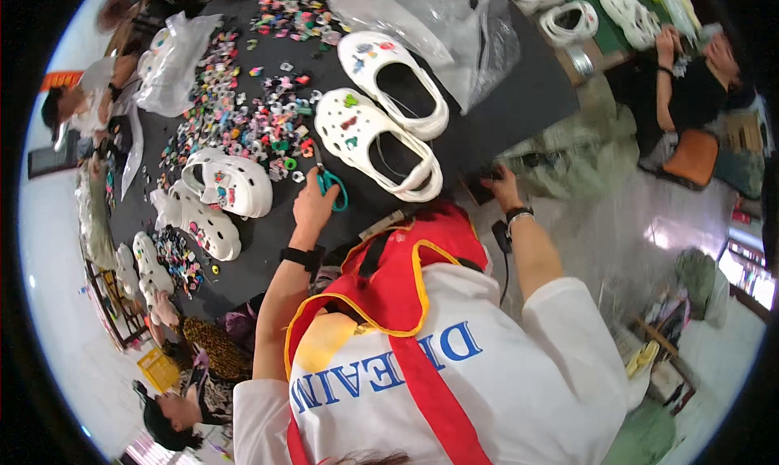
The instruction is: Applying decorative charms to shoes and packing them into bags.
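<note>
1. Head view, left hand: the left hand (312, 209) is at the near side of the black tabletop (523, 112), its fingers bent and pinching the teal handle of a pair of scissors (344, 191). The scissors point away from the person, toward loose charms.
2. Head view, right hand: the right hand (507, 191) is at the tabletop's near edge, fingers bent over a small dark object (480, 191); I cannot tell whether they grip it.
3. Head view, between and beyond the hands: a nearer white clog (331, 131) and a farther white clog (367, 58) lie side by side, both bearing coloured charms.
4. Head view, left: many small charms (280, 112) are scattered beside more white clogs (250, 191).
5. Head view, surroundings: clear plastic bags (389, 10) lie behind the central pair; at right sits a co-worker (690, 83) in black.
</note>
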A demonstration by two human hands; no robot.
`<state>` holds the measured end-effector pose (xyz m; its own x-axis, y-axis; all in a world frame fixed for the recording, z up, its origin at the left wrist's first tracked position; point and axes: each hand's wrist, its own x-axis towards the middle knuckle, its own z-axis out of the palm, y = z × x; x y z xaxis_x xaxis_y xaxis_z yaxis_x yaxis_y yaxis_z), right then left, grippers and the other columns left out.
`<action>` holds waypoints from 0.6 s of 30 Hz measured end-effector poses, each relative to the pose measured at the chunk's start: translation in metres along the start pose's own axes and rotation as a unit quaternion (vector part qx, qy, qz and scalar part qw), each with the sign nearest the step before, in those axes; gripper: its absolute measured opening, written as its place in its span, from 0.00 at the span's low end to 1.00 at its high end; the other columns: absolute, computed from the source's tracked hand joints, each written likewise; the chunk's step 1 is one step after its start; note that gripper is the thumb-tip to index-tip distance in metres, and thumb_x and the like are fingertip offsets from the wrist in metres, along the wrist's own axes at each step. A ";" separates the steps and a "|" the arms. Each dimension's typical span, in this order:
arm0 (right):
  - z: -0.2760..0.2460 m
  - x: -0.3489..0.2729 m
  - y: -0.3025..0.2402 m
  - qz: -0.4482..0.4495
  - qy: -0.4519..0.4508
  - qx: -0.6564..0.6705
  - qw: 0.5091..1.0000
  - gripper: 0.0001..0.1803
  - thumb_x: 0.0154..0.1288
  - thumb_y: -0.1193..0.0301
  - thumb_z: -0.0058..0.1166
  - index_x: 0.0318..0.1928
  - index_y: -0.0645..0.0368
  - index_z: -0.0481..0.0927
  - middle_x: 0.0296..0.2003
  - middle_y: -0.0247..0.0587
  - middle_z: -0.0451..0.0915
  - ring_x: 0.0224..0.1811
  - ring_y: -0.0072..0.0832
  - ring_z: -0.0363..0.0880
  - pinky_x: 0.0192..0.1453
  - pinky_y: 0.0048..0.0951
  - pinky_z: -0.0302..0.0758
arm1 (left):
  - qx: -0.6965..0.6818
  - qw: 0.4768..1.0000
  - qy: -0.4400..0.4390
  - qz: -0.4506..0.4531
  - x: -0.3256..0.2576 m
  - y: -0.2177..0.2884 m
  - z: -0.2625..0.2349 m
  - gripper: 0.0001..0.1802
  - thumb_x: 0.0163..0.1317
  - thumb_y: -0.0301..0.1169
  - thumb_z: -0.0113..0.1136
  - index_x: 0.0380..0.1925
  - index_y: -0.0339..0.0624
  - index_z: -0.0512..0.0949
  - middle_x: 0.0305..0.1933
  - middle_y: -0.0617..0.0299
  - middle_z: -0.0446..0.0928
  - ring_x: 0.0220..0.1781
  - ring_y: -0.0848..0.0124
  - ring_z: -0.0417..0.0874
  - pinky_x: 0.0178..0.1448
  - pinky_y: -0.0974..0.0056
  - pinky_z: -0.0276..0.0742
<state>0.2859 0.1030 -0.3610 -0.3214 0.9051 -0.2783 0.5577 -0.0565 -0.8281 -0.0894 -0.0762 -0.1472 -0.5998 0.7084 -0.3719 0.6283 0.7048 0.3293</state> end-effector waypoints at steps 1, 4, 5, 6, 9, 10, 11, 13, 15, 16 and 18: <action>-0.004 -0.009 -0.034 0.041 0.068 -0.156 0.985 0.24 0.48 0.70 0.58 0.48 0.64 0.72 0.47 0.51 0.72 0.50 0.46 0.68 0.54 0.41 0.65 | -0.002 1.000 0.004 -0.006 -0.001 -0.005 0.001 0.34 0.51 0.46 0.54 0.56 0.44 0.58 0.38 0.43 0.75 0.40 0.46 0.75 0.42 0.50 0.70; -0.029 -0.010 -0.057 0.119 0.235 0.010 0.964 0.20 0.53 0.75 0.52 0.48 0.65 0.71 0.49 0.54 0.70 0.52 0.45 0.68 0.56 0.39 0.63 | 0.005 1.000 0.007 -0.009 0.001 -0.008 0.005 0.34 0.51 0.45 0.55 0.56 0.45 0.59 0.35 0.44 0.76 0.37 0.48 0.77 0.38 0.51 0.72; -0.040 -0.001 -0.059 0.095 0.273 -0.038 0.957 0.17 0.55 0.77 0.49 0.47 0.68 0.70 0.45 0.52 0.71 0.49 0.42 0.69 0.53 0.37 0.64 | 0.000 1.000 0.009 -0.015 0.001 -0.011 0.006 0.34 0.51 0.45 0.55 0.57 0.45 0.59 0.33 0.44 0.77 0.35 0.48 0.77 0.35 0.51 0.72; -0.053 -0.005 -0.076 0.039 0.291 0.020 0.956 0.15 0.56 0.78 0.46 0.45 0.69 0.69 0.43 0.50 0.71 0.46 0.39 0.69 0.51 0.36 0.65 | -0.003 1.000 0.022 -0.008 0.000 -0.014 0.008 0.34 0.51 0.45 0.56 0.56 0.45 0.59 0.32 0.45 0.77 0.34 0.48 0.78 0.35 0.51 0.72; -0.075 -0.005 -0.159 -0.040 0.203 0.080 0.975 0.11 0.59 0.76 0.46 0.43 0.63 0.71 0.38 0.39 0.71 0.37 0.27 0.69 0.44 0.29 0.67 | -0.007 0.998 0.054 -0.012 0.000 -0.012 0.006 0.33 0.50 0.44 0.57 0.55 0.45 0.61 0.33 0.46 0.77 0.33 0.51 0.78 0.34 0.52 0.72; -0.076 0.000 -0.179 -0.065 0.146 0.096 0.982 0.10 0.59 0.74 0.47 0.42 0.62 0.72 0.35 0.36 0.72 0.35 0.24 0.69 0.41 0.26 0.68 | -0.010 0.997 0.077 -0.011 0.000 -0.011 0.003 0.33 0.50 0.45 0.57 0.55 0.46 0.61 0.33 0.47 0.77 0.34 0.51 0.78 0.35 0.52 0.72; -0.070 0.006 -0.202 -0.088 0.086 0.112 0.986 0.10 0.59 0.73 0.48 0.41 0.61 0.73 0.33 0.33 0.73 0.32 0.21 0.70 0.38 0.23 0.69 | -0.013 0.995 0.100 -0.012 0.000 -0.010 0.001 0.32 0.50 0.45 0.58 0.55 0.46 0.61 0.33 0.47 0.77 0.34 0.51 0.78 0.35 0.52 0.72; -0.050 0.004 -0.274 -0.042 -0.023 0.172 0.984 0.10 0.60 0.71 0.48 0.41 0.61 0.74 0.31 0.33 0.75 0.32 0.19 0.73 0.34 0.19 0.71 | -0.007 0.983 0.182 -0.005 0.006 -0.018 0.002 0.28 0.51 0.40 0.57 0.53 0.49 0.62 0.37 0.48 0.74 0.31 0.51 0.78 0.32 0.53 0.72; -0.030 0.000 -0.316 0.035 -0.225 0.301 0.926 0.12 0.61 0.69 0.48 0.43 0.63 0.73 0.33 0.37 0.76 0.33 0.22 0.75 0.37 0.23 0.73 | -0.003 0.986 0.163 -0.044 0.007 -0.011 -0.011 0.24 0.53 0.38 0.54 0.51 0.48 0.65 0.39 0.49 0.72 0.33 0.51 0.77 0.34 0.53 0.72; -0.019 -0.002 -0.326 0.083 -0.315 0.339 0.882 0.14 0.61 0.68 0.49 0.44 0.63 0.72 0.35 0.37 0.76 0.36 0.23 0.75 0.42 0.24 0.73 | -0.006 0.985 0.162 -0.054 0.007 -0.011 -0.010 0.24 0.53 0.38 0.54 0.51 0.48 0.65 0.39 0.49 0.72 0.33 0.51 0.77 0.34 0.53 0.72; 0.002 -0.015 -0.345 0.081 -0.358 0.334 0.868 0.15 0.61 0.68 0.49 0.46 0.63 0.72 0.38 0.37 0.75 0.39 0.22 0.74 0.46 0.21 0.70 | -0.055 0.976 0.208 -0.014 0.009 -0.007 -0.010 0.20 0.54 0.37 0.52 0.48 0.46 0.68 0.39 0.51 0.72 0.36 0.52 0.77 0.37 0.55 0.72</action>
<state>0.0966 0.1079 -0.0724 -0.8067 0.3826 -0.4503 0.1482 -0.6067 -0.7810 -0.1041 -0.0739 -0.1444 -0.7795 0.6263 -0.0040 0.5660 0.7072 0.4237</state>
